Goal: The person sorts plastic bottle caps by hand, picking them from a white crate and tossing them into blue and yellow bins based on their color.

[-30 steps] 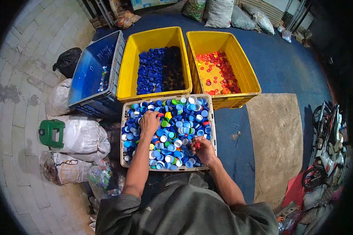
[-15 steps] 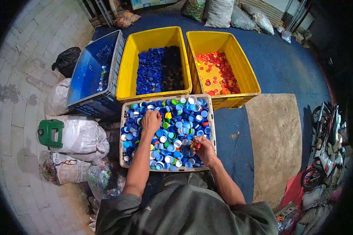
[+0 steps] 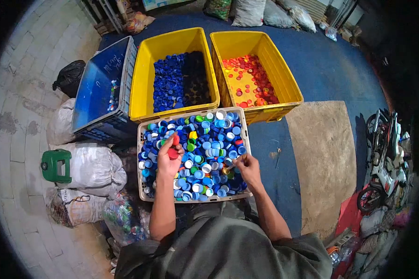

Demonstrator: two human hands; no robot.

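Note:
A shallow light-coloured crate (image 3: 141,186), full of mixed plastic bottle caps (image 3: 214,145), mostly blue with some white, green and yellow, lies in front of me. Over its left half, my left hand (image 3: 168,163) is turned partly palm up, its fingers curled around red bottle caps (image 3: 172,154). My right hand (image 3: 249,171) is at the crate's right side, thumb and fingers pinched together just above the caps. Whatever sits between those fingertips is too small to make out.
Beyond the crate stand a blue bin (image 3: 97,88) with a few caps, a yellow bin (image 3: 142,83) of dark blue caps and another yellow bin (image 3: 284,76) of red and orange caps. White sacks (image 3: 95,165) crowd the left; a motorbike (image 3: 381,167) is at right.
My left hand has lifted and turned, showing red caps in it. My right hand has shifted toward the crate's right rim, and the red cap seen at its fingers no longer shows. The view has shifted slightly.

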